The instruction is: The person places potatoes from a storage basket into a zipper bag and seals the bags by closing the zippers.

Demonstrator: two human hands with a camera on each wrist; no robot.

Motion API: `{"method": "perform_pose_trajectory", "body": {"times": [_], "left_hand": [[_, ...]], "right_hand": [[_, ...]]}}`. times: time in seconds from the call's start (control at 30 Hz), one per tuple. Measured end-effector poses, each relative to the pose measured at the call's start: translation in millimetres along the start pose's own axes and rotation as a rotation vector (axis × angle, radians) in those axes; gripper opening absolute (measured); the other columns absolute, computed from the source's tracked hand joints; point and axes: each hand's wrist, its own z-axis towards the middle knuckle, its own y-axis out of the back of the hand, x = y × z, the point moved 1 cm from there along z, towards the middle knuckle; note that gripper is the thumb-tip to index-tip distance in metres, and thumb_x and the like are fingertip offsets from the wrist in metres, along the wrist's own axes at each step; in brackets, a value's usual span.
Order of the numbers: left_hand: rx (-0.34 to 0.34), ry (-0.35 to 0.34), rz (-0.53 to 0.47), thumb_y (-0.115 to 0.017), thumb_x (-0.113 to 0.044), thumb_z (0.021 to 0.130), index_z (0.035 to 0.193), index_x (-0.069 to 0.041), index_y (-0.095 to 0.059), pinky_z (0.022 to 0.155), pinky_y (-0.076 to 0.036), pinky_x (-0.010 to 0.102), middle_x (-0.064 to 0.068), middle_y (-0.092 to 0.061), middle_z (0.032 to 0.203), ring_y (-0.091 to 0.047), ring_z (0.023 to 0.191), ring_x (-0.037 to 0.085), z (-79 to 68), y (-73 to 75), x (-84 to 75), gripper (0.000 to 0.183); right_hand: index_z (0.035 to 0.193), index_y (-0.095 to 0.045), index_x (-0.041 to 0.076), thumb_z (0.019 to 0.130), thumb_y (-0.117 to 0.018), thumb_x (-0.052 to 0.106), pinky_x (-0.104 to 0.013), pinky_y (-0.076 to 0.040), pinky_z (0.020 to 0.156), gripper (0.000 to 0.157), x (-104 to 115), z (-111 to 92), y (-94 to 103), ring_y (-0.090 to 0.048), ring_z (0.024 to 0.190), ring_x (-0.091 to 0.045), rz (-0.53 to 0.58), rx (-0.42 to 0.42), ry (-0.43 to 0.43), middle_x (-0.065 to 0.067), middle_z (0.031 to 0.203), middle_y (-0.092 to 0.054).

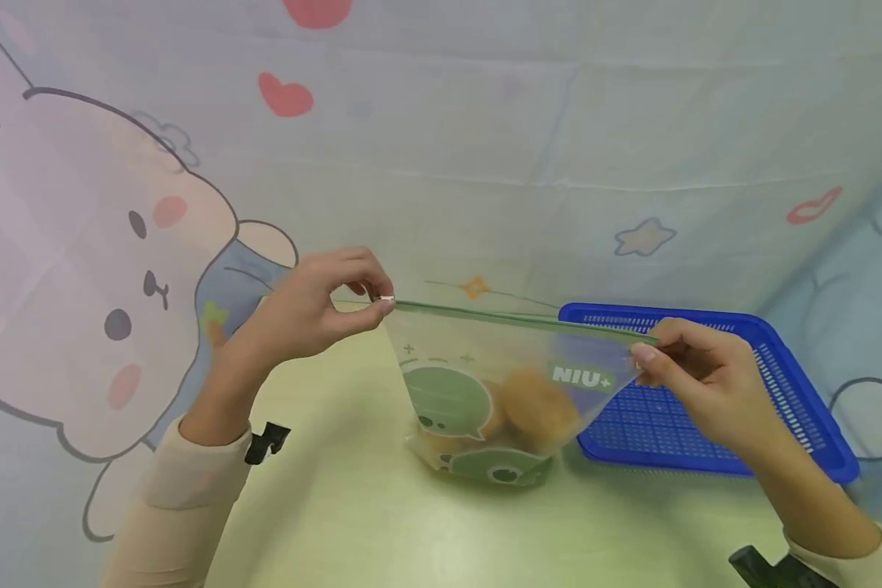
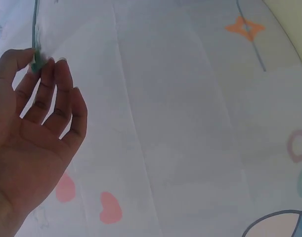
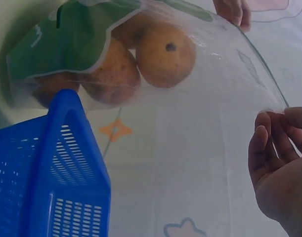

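A translucent zip bag (image 1: 441, 335) with green animal prints and "NIU+" lettering stands on the table, its green zip edge pulled taut. Inside are several round orange-brown fruits (image 3: 165, 54), their kind unclear. My left hand (image 1: 312, 306) pinches the bag's left top corner between thumb and fingers, at a small white piece on the zip. The opposite top corner is pinched by my right hand (image 1: 713, 380). In the left wrist view, the left hand (image 2: 42, 113) holds the green edge at its fingertips. From the right wrist, the right hand (image 3: 284, 153) grips the clear corner.
A blue plastic basket (image 1: 801, 384) with slotted sides sits on the pale yellow-green table (image 1: 323, 506), right of the bag and partly behind it. A printed cloth (image 1: 448, 163) with hearts and a cartoon animal hangs behind the table.
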Motion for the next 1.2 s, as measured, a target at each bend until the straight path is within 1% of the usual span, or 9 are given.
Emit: {"method": "perform_pose_trajectory", "body": {"times": [0.17, 0.23, 0.4, 0.53, 0.63, 0.77, 0.87, 1.0, 1.2], "left_hand": [[-0.040, 0.138, -0.107, -0.071, -0.013, 0.103, 0.110, -0.013, -0.071, 0.091, -0.058, 0.036, -0.003, -0.069, 0.106, -0.067, 0.097, 0.014, -3.5, -16.1, 7.1, 0.007], [-0.034, 0.239, -0.167, -0.069, -0.022, 0.106, 0.126, -0.011, -0.067, 0.098, -0.056, 0.038, 0.001, -0.067, 0.119, -0.066, 0.107, 0.017, -9.5, -26.1, 13.2, 0.023], [0.151, 0.416, -0.337, -0.078, -0.038, 0.099, 0.161, -0.015, -0.035, 0.114, -0.046, 0.051, 0.009, -0.051, 0.150, -0.053, 0.137, 0.029, -40.7, -62.4, 27.6, 0.079], [0.324, 0.452, -0.399, -0.090, -0.039, 0.087, 0.168, -0.022, -0.018, 0.118, -0.039, 0.060, 0.005, -0.040, 0.163, -0.040, 0.150, 0.031, -75.0, -108.6, 35.7, 0.109], [0.355, 0.458, -0.388, -0.094, -0.041, 0.082, 0.170, -0.029, -0.012, 0.118, -0.037, 0.063, -0.001, -0.033, 0.168, -0.033, 0.154, 0.027, -94.1, -140.2, 39.9, 0.121], [0.292, 0.459, -0.407, -0.096, -0.038, 0.079, 0.167, -0.033, -0.020, 0.117, -0.038, 0.060, -0.009, -0.039, 0.163, -0.039, 0.150, 0.021, -105.8, -165.3, 48.4, 0.115], [0.252, 0.437, -0.460, -0.095, -0.032, 0.081, 0.158, -0.032, -0.041, 0.114, -0.043, 0.055, -0.012, -0.056, 0.148, -0.052, 0.139, 0.018, -110.1, -177.0, 56.5, 0.094], [0.212, 0.412, -0.485, -0.089, -0.032, 0.087, 0.145, -0.030, -0.058, 0.109, -0.047, 0.051, -0.013, -0.067, 0.134, -0.060, 0.128, 0.016, -113.2, -187.0, 63.3, 0.065], [0.140, 0.447, -0.421, -0.078, -0.036, 0.097, 0.149, -0.029, -0.050, 0.098, -0.055, 0.043, -0.012, -0.066, 0.136, -0.065, 0.118, 0.013, -111.6, -181.0, 58.9, 0.060]], "right_hand": [[0.096, -0.067, -0.012, 0.098, -0.056, -0.022, -0.022, -0.059, 0.063, 0.015, -7.5, 0.1, -1.0, -0.067, 0.068, -0.019, 0.028, -0.057, -0.036, -0.014, 0.080, -0.069], [0.097, -0.067, -0.012, 0.099, -0.056, -0.020, -0.024, -0.060, 0.063, 0.015, -9.2, 1.6, -3.6, -0.067, 0.067, -0.021, 0.046, -0.070, -0.052, -0.015, 0.079, -0.070], [0.101, -0.065, -0.010, 0.103, -0.056, -0.013, -0.029, -0.063, 0.063, 0.010, -10.9, 2.1, -11.1, -0.071, 0.068, -0.022, 0.015, -0.086, -0.118, -0.014, 0.085, -0.070], [0.111, -0.064, -0.007, 0.108, -0.053, -0.003, -0.028, -0.063, 0.068, 0.011, -19.4, -9.2, -18.1, -0.071, 0.080, -0.021, -0.063, -0.097, -0.163, -0.011, 0.097, -0.068], [0.130, -0.059, -0.005, 0.110, -0.049, 0.000, -0.026, -0.062, 0.081, 0.023, -32.0, -25.6, -26.3, -0.069, 0.104, -0.019, -0.086, -0.064, -0.168, -0.012, 0.118, -0.066], [0.156, -0.046, 0.014, 0.100, -0.071, 0.006, -0.027, -0.057, 0.098, 0.062, -49.6, -49.2, -41.5, -0.063, 0.125, -0.015, -0.172, 0.089, -0.237, -0.005, 0.144, -0.060], [0.158, -0.046, 0.024, 0.087, -0.090, 0.019, -0.037, -0.054, 0.105, 0.084, -58.7, -61.0, -55.3, -0.061, 0.129, -0.017, -0.322, 0.209, -0.273, 0.004, 0.147, -0.061], [0.150, -0.056, 0.022, 0.085, -0.092, 0.025, -0.042, -0.057, 0.099, 0.075, -65.7, -64.3, -68.1, -0.065, 0.122, -0.018, -0.378, 0.210, -0.261, 0.007, 0.137, -0.067], [0.147, -0.058, 0.017, 0.094, -0.083, 0.012, -0.037, -0.064, 0.084, 0.059, -73.1, -54.9, -80.8, -0.069, 0.111, -0.021, -0.138, 0.119, -0.360, -0.004, 0.131, -0.067]]}}
